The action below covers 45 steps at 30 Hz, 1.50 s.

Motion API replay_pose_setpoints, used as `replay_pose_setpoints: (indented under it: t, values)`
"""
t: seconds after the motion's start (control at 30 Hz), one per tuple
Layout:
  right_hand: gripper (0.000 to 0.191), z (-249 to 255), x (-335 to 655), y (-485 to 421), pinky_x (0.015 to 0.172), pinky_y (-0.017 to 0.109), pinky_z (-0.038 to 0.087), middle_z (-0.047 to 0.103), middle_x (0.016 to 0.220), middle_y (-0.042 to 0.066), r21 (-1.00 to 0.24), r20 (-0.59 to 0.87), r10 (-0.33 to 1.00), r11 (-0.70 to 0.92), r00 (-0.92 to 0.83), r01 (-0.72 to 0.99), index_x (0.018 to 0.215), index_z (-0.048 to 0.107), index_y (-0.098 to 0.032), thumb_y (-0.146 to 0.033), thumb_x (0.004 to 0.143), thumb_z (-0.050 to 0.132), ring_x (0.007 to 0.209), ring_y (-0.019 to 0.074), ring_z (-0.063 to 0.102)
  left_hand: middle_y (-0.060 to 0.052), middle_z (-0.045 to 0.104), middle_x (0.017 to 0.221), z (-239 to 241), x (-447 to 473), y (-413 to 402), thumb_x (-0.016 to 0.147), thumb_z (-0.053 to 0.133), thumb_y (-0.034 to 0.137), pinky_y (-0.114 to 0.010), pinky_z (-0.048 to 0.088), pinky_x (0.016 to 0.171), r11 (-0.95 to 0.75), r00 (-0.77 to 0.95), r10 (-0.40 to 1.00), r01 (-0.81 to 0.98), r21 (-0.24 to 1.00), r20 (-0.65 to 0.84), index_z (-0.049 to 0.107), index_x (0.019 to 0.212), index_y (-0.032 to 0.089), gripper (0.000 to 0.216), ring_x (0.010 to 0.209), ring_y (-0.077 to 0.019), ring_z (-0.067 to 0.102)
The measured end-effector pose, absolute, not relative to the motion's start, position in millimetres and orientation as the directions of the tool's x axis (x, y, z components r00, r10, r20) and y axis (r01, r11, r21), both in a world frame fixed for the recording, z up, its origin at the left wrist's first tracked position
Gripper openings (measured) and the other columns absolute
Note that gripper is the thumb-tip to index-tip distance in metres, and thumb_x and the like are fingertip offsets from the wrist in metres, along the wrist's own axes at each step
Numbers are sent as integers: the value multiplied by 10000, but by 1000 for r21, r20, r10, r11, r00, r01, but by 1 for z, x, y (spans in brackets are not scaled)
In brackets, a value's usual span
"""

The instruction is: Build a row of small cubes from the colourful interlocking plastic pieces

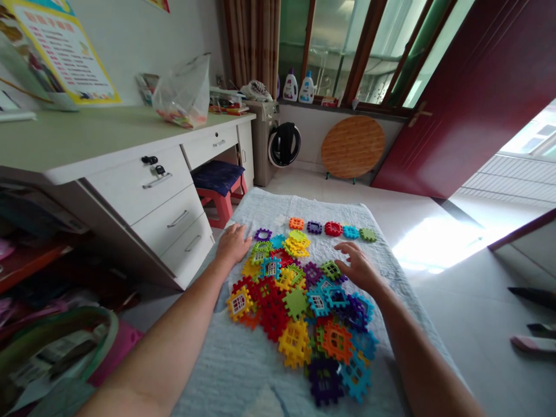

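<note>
A heap of plastic interlocking tiles (295, 303) in red, yellow, green, blue, orange and purple lies on a cloth-covered table (226, 353). At the heap's left edge my left hand (233, 243) rests on the cloth, fingers stretched out and holding nothing, close to a purple frame tile (263, 234). My right hand (357, 265) hovers at the right side with fingers apart and slightly curled, nearest to a green window tile (331, 270). Along the far edge runs a row of separate tiles: orange (296, 223), purple (314, 227), red (333, 228), blue (351, 231) and green (368, 234).
A white desk (143, 185) with drawers stands on the left, bearing a plastic bag (185, 95). Behind are a stool (219, 179), a washing machine (262, 145) with its door open, and a round wooden tabletop (354, 146). A red door (460, 98) is on the right.
</note>
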State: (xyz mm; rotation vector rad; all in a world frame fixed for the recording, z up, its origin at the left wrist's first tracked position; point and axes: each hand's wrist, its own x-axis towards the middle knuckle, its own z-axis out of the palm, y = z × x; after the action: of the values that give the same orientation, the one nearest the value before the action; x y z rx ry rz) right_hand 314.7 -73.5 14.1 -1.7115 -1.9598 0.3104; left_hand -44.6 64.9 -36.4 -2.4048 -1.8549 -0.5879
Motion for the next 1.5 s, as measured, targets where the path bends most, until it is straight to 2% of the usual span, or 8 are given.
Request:
replay_pose_setpoints:
  t: [0.23,0.5,0.67,0.8,0.9,1.07,1.27,1.5]
  values:
    - [181,-4,299,-73,881,359,468,649,995,84,-474,297,951,228,-90,850,932,639,-192,-214,833,490,935,213,604,-198,570,1219,-45,-49,72,831,505,341,-373,385,1067,-281,181,914,928,245,362,532,1205,71,462,1200,-286,505]
    - [151,-16,304,-70,855,377,465,645,946,78,-482,375,921,294,-109,825,905,644,-192,-206,835,511,898,217,598,-218,580,1239,-53,-50,75,775,595,298,-463,397,1059,-306,139,901,875,375,411,487,1229,91,511,1215,-340,516]
    - [150,-18,305,-70,855,381,465,641,942,76,-495,386,916,305,-109,814,898,650,-196,-201,833,514,899,219,596,-201,568,1292,-49,-51,74,724,654,260,-483,401,1063,-278,48,926,754,595,373,392,1343,123,686,1228,-329,524]
    - [151,-18,306,-69,866,388,463,634,950,81,-499,387,915,310,-112,809,901,649,-194,-206,836,514,910,225,592,-145,514,1385,-43,-51,74,755,613,258,-434,376,1105,-306,-20,936,453,837,352,423,1354,179,633,1306,-267,470]
    - [144,-18,306,-69,872,387,463,629,949,80,-501,384,916,313,-117,807,901,643,-194,-209,843,512,914,223,589,-145,493,1414,-40,-49,75,763,573,241,-423,379,1108,-254,-26,961,294,921,274,466,1338,168,589,1325,-266,452]
    - [142,-18,306,-69,879,391,460,624,954,85,-495,371,920,308,-123,812,899,639,-191,-202,848,507,924,224,588,-127,587,1317,-38,-47,74,760,520,205,-404,409,1081,-200,36,978,455,868,206,575,1245,152,491,1231,-261,546]
    - [143,-18,306,-69,879,399,458,623,947,86,-475,371,920,307,-129,825,900,643,-188,-197,847,510,921,226,587,-112,627,1247,-36,-45,72,745,505,174,-375,432,1056,-311,99,939,648,695,328,666,1085,146,377,1180,-252,572]
    - [142,-20,306,-69,881,397,460,622,957,86,-481,383,914,321,-133,816,904,638,-188,-206,859,505,919,224,587,-119,631,1246,-37,-45,74,755,522,164,-347,459,1024,-195,-7,972,543,817,236,627,1156,137,415,1132,-223,608]
